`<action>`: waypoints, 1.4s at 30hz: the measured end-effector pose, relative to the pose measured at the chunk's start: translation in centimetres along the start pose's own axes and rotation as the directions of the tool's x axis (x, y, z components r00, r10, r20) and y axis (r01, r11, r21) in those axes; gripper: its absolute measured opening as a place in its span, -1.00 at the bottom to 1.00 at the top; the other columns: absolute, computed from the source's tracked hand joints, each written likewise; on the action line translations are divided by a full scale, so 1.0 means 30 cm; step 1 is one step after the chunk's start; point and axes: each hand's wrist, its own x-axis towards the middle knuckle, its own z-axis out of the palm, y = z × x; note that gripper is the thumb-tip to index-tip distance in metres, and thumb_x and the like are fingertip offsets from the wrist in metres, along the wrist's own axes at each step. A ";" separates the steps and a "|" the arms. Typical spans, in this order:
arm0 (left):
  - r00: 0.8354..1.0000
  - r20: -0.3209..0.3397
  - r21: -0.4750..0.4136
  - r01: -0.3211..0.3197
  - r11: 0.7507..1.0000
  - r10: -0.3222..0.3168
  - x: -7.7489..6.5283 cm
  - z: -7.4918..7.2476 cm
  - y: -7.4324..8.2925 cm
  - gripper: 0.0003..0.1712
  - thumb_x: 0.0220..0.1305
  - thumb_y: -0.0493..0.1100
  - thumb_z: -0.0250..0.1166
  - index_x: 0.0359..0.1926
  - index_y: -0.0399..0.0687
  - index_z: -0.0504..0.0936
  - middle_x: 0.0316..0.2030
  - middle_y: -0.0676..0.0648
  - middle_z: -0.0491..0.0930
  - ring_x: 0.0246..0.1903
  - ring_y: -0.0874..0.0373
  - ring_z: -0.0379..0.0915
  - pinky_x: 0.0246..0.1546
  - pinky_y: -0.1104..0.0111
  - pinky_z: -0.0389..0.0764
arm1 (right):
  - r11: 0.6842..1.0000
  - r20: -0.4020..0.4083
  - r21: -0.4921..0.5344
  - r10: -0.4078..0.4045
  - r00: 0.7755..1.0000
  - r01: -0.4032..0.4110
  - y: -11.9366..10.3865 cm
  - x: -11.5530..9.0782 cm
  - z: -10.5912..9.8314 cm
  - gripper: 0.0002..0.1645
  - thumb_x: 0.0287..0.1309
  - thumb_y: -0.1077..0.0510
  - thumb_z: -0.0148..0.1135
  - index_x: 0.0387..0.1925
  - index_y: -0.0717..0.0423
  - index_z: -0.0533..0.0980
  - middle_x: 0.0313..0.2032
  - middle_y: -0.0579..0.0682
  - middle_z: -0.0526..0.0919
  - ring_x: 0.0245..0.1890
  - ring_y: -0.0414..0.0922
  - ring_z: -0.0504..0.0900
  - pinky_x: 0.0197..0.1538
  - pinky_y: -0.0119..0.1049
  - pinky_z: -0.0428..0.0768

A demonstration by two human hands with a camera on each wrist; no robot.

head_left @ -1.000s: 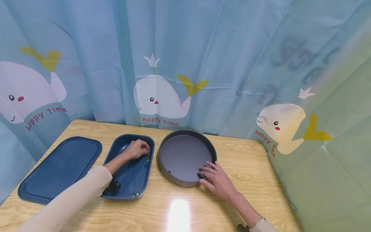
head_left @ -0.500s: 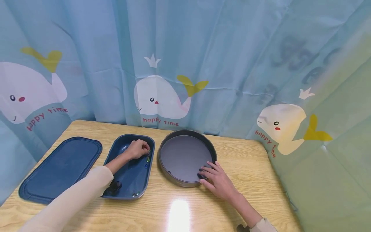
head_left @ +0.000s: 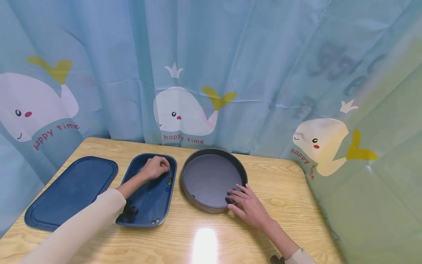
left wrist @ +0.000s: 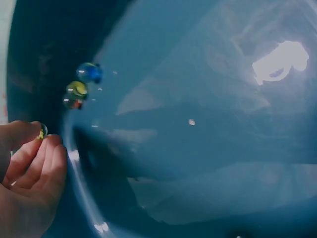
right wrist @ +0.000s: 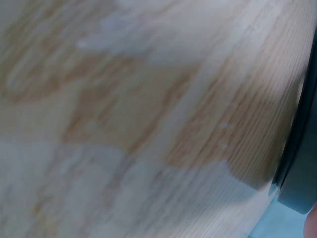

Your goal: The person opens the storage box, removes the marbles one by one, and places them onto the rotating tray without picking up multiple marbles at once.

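Observation:
In the head view my left hand [head_left: 155, 168] is inside a deep blue rectangular tray [head_left: 148, 205], at its far right corner. The left wrist view shows thumb and fingertips pinching a clear marble [left wrist: 43, 130] with yellow-green in it. Close by, along the tray wall, lie a blue marble [left wrist: 89, 72] and a yellow-green marble [left wrist: 78, 89] with a reddish one touching it. My right hand [head_left: 249, 207] rests with fingers spread over the near right rim of a round dark grey pan [head_left: 211, 176]. Only a fingertip of it shows in the right wrist view.
A flat blue lid [head_left: 70, 190] lies left of the tray. Two small marbles [head_left: 155, 221] sit in the tray's near right corner. A small dark spot marks the pan's near left floor. Behind the wooden table [head_left: 277, 183] hangs a blue curtain [head_left: 263, 55] with whales.
The left hand has risen slightly off the marbles by the tray wall, a marble now between its fingertips. The right hand keeps its place on the pan.

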 end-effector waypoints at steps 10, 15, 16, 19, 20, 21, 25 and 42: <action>0.998 -0.059 -0.088 0.029 0.996 -0.034 -0.014 -0.041 0.055 -0.79 0.35 -0.25 0.28 -0.09 -0.32 0.67 -0.25 -0.17 0.68 -0.19 -0.06 0.60 -0.15 0.09 0.57 | 1.000 -0.017 -0.009 -0.009 1.000 0.009 0.005 -0.004 0.008 -0.59 0.39 -0.17 0.16 0.00 -0.01 0.69 0.11 -0.01 0.65 0.31 0.13 0.40 0.36 0.22 0.15; 0.995 -0.093 -0.121 0.013 0.993 -0.024 -0.018 -0.055 0.082 -0.75 0.37 -0.25 0.27 -0.04 -0.35 0.67 -0.20 -0.21 0.67 -0.16 -0.08 0.58 -0.10 0.07 0.58 | 1.000 -0.015 0.002 -0.005 1.000 0.005 0.003 -0.005 0.006 -0.59 0.38 -0.17 0.17 0.01 -0.02 0.69 0.11 -0.02 0.65 0.33 0.12 0.39 0.38 0.20 0.14; 0.995 -0.100 -0.126 0.007 0.992 -0.019 -0.018 -0.055 0.087 -0.74 0.37 -0.25 0.27 -0.03 -0.35 0.66 -0.19 -0.22 0.67 -0.15 -0.09 0.58 -0.10 0.07 0.58 | 1.000 -0.014 0.003 -0.005 1.000 0.005 0.003 -0.005 0.006 -0.59 0.38 -0.16 0.17 0.01 -0.02 0.69 0.11 -0.02 0.65 0.33 0.11 0.39 0.38 0.20 0.13; 0.993 -0.116 -0.147 -0.016 0.989 -0.001 -0.018 -0.051 0.113 -0.75 0.35 -0.26 0.29 -0.03 -0.34 0.67 -0.18 -0.22 0.67 -0.13 -0.10 0.59 -0.09 0.08 0.59 | 1.000 -0.010 0.004 0.000 1.000 0.000 0.001 -0.004 0.004 -0.59 0.39 -0.16 0.17 0.02 -0.03 0.69 0.12 -0.03 0.65 0.33 0.11 0.38 0.38 0.20 0.13; 0.993 -0.116 -0.156 -0.026 0.987 0.008 -0.018 -0.048 0.123 -0.75 0.34 -0.26 0.29 -0.03 -0.34 0.67 -0.17 -0.22 0.68 -0.13 -0.10 0.60 -0.09 0.08 0.59 | 1.000 -0.009 0.005 0.002 1.000 -0.002 0.001 -0.004 0.003 -0.59 0.39 -0.16 0.17 0.02 -0.03 0.69 0.12 -0.03 0.64 0.33 0.10 0.38 0.38 0.19 0.12; 0.993 -0.117 -0.163 -0.037 0.986 0.018 -0.017 -0.044 0.134 -0.75 0.34 -0.27 0.29 -0.03 -0.34 0.67 -0.17 -0.22 0.68 -0.12 -0.10 0.60 -0.09 0.08 0.60 | 1.000 -0.005 0.006 0.005 1.000 -0.005 0.001 -0.005 0.003 -0.59 0.39 -0.16 0.17 0.02 -0.03 0.69 0.13 -0.03 0.64 0.34 0.10 0.38 0.39 0.19 0.12; 0.994 -0.106 -0.196 -0.054 0.979 0.034 -0.018 -0.024 0.178 -0.76 0.34 -0.29 0.30 -0.02 -0.33 0.67 -0.16 -0.20 0.69 -0.11 -0.09 0.61 -0.07 0.09 0.60 | 1.000 0.017 0.008 0.021 1.000 -0.021 0.000 -0.004 0.000 -0.59 0.39 -0.16 0.17 0.03 -0.04 0.69 0.14 -0.05 0.63 0.35 0.08 0.35 0.41 0.16 0.08; 0.996 -0.050 -0.248 -0.081 0.965 0.071 0.030 0.107 0.282 -0.84 0.30 -0.31 0.34 -0.11 -0.24 0.69 -0.23 -0.09 0.67 -0.19 0.03 0.62 -0.16 0.18 0.62 | 1.000 0.005 -0.005 0.013 1.000 -0.013 0.001 -0.003 0.004 -0.59 0.38 -0.17 0.17 0.02 -0.06 0.69 0.14 -0.05 0.64 0.34 0.09 0.37 0.39 0.19 0.12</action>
